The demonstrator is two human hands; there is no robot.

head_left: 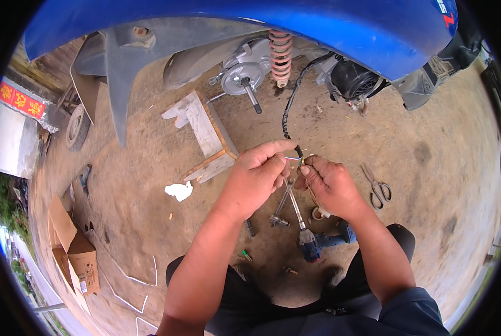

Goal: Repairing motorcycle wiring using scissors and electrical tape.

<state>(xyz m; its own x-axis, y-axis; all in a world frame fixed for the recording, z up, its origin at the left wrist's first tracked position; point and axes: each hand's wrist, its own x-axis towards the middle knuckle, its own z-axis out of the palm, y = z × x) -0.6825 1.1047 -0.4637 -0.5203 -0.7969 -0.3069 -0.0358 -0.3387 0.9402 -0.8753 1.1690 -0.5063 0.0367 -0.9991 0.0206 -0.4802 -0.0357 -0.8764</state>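
Note:
Thin coloured wires [295, 158] fan out from the end of a black-sheathed wiring harness [287, 115] that hangs down from a blue scooter [250, 19]. My left hand [261, 168] pinches some of these wires between thumb and fingers, its index finger stretched toward the sheath. Just to the right, my right hand [330, 182] is closed on the wire bundle at the sheath's end. The fingers partly hide the wire tips. A roll of tape [318, 213] lies below my right hand.
Scissors [377, 187] lie to the right. A blue cordless tool [312, 245] with a long socket extension rests between my legs. Left are a wooden stool [203, 131], white paper [179, 191] and a cardboard box [80, 257]. A red shock spring [280, 56] and wheel hub [243, 78] stand ahead.

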